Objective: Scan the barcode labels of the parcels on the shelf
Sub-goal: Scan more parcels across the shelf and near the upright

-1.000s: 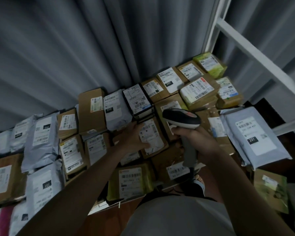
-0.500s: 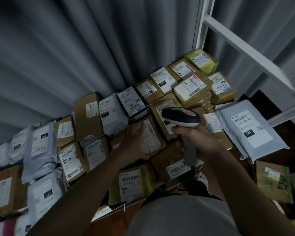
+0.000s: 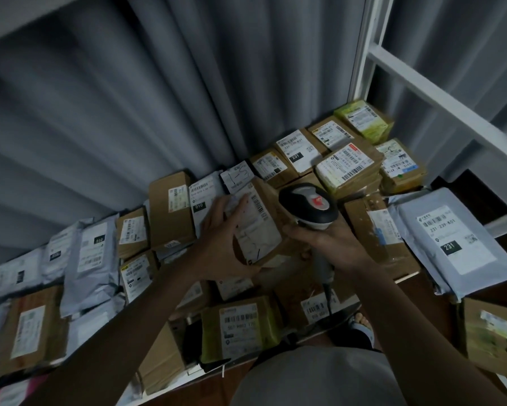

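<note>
A brown cardboard parcel (image 3: 258, 227) was gripped by the left hand (image 3: 221, 238) and tilted up above the other parcels on the shelf (image 3: 404, 277), its white barcode label (image 3: 253, 218) facing upward. A handheld barcode scanner (image 3: 308, 207) was clasped in the right hand (image 3: 331, 244), its head just beside the parcel's right edge. A grey mailer bag (image 3: 448, 238) marked 231 lay to the right.

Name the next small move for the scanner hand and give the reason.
Probably tip the scanner left toward the barcode label. The left hand holds the brown parcel tilted up beside it, while the right hand grips the scanner with its head not yet over that label.
</note>
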